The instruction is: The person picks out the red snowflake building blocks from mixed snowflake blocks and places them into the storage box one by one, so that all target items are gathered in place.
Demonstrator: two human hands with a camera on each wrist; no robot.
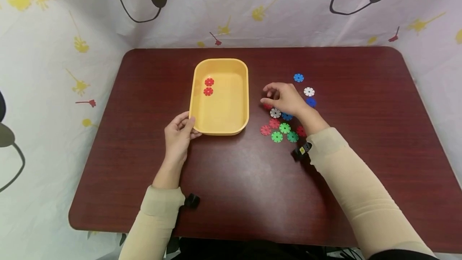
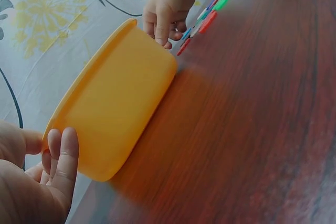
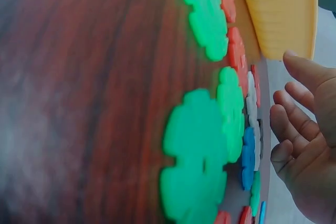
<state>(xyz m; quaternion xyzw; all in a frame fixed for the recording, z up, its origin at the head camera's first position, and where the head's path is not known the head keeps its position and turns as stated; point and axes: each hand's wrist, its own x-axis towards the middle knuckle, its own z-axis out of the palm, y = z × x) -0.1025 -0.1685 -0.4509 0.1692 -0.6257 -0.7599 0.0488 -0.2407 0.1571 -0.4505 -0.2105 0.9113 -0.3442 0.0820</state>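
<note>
- While the left hand (image 1: 177, 135) grips the yellow rectangular plastic tray (image 1: 223, 111) at its near left corner, thumb at the rim, the right hand (image 1: 286, 98) is free: fingers loosely bent, nothing in grasp.
- Tray sits on the dark red wood-grain counter (image 1: 245, 200), left of the right hand.
- Inside tray: two red flat notched plastic discs (image 1: 208, 91), left side, one behind the other, close together.
- Nearest the right hand: one red notched disc (image 1: 268, 107), partly hidden below the thumb. Can't tell if they touch.
- Just in front of that: white notched disc (image 1: 275, 113), with a blue notched disc (image 1: 287, 116) to its right.
- Nearer the person: two more reds (image 1: 265, 130), two bright green discs (image 1: 277, 137), one teal-green disc (image 1: 292, 137).
- Another red (image 1: 301, 131) sits by the right wrist, partly covered.
- Past the right hand: light blue disc (image 1: 298, 77) farthest back, then second white disc (image 1: 309, 92), then dark blue disc (image 1: 311, 102).
- Small black camera (image 1: 192, 201) at the left cuff, another at the right.
</note>
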